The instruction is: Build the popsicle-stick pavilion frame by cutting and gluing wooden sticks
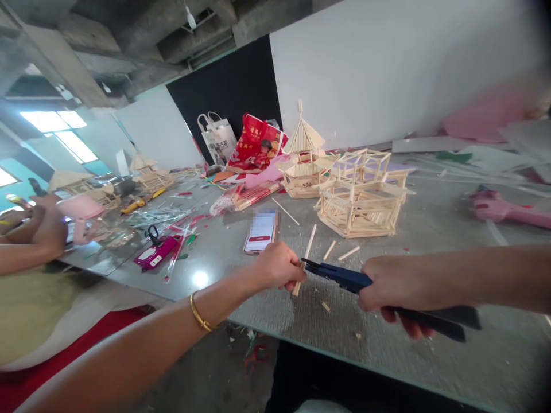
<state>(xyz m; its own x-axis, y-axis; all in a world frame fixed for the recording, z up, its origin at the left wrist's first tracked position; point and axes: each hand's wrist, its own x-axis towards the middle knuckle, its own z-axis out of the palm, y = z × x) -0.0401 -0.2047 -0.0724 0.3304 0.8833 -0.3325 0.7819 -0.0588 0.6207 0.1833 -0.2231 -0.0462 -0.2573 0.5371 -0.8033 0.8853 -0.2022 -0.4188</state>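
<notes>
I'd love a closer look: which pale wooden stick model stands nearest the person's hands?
The open-topped, many-sided frame of pale wooden sticks, nearest the right hand. The others, including the pale wooden pointed-roofed model to its left, stand farther away.

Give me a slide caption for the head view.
Left hand holds a wooden stick, right hand a dark pliers-like tool.

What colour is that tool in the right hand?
The tool in the right hand looks dark blue, best seen in the head view.

The stick (310, 241) — matt wood; the bracelet (197, 315) — glossy, smooth metal.
</notes>
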